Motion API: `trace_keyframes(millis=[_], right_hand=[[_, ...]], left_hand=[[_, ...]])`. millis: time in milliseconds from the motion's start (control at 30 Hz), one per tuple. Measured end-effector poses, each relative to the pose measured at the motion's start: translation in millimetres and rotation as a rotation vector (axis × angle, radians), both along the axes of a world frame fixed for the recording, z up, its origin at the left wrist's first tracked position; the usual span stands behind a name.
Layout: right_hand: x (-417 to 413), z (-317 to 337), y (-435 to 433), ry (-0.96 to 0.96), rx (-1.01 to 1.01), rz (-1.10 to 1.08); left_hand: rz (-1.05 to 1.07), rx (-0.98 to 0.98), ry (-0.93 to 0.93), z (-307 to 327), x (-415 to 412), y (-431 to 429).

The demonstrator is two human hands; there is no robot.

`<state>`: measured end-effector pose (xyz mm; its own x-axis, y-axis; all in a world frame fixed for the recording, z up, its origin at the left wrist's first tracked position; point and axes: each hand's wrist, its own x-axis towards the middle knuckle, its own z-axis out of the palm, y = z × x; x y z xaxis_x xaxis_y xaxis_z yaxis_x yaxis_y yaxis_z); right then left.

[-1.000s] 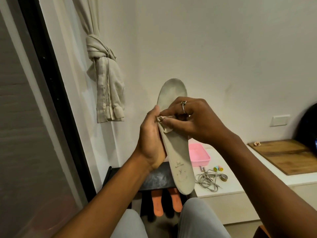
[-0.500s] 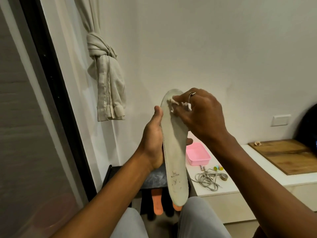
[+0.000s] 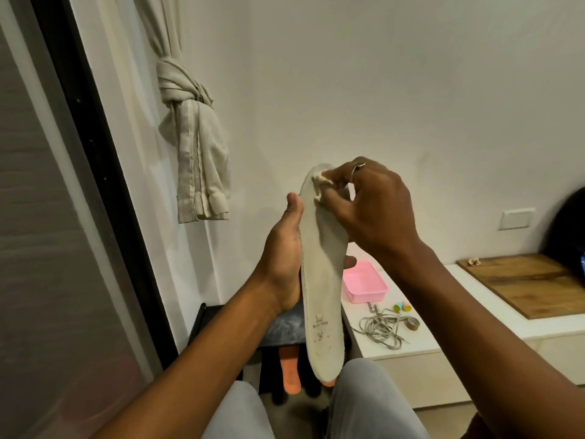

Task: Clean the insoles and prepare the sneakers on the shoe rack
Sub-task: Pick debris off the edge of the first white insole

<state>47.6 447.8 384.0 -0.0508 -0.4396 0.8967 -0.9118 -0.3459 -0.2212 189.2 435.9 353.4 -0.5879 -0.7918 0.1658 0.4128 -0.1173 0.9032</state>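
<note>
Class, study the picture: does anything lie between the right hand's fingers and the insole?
Yes. A small white wipe, pinched by the right hand, sits between it and the top end of the insole. The left hand grips the insole directly.

Pale grey insole (image 3: pixel 321 289) with dark print, pink tray (image 3: pixel 367 285), orange soles (image 3: pixel 290 370)

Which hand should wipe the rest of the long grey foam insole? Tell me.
Right. The right hand pinches the small white wipe against the toe end of the long grey foam insole; the left hand grips its middle, steadying it.
</note>
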Motion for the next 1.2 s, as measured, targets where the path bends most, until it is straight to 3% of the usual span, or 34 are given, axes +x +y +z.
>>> trace_keyframes(millis=[100,300,367,500,567,800,1033,1100,1200], right_hand=[[-2.3,2.7,0.5,-0.082,-0.089,-0.019],[6.0,5.4,13.8,-0.003,0.286,0.378],[4.2,5.3,10.4,0.033,0.28,0.318],[-1.4,1.1,-0.1,-0.011,0.011,0.011],[-4.3,0.7,-1.7,-0.074,-0.059,-0.039],[3.7,3.4,10.3,-0.044,0.204,0.388],[-3.2,5.2,2.9,-0.154,-0.007,-0.012],[-4.1,4.3,2.6,-0.149,-0.011,0.036],[0.4,3.1,7.4,-0.101,0.091,0.27]], left_hand=[[-0.02,-0.003,-0.019,-1.6,-3.2,1.8],[0.028,0.017,0.051,2.3,2.3,-1.0],[0.03,0.019,0.041,3.2,3.3,-1.9],[-0.002,-0.005,-0.009,1.7,0.3,1.2],[-0.028,-0.018,-0.032,0.6,-1.2,2.7],[0.021,-0.004,-0.017,1.9,1.0,0.6],[0.014,-0.062,-0.113,0.8,-1.9,5.4],[0.013,-0.059,-0.111,0.8,-2.2,5.9],[0.027,-0.033,-0.058,1.8,0.0,4.8]])
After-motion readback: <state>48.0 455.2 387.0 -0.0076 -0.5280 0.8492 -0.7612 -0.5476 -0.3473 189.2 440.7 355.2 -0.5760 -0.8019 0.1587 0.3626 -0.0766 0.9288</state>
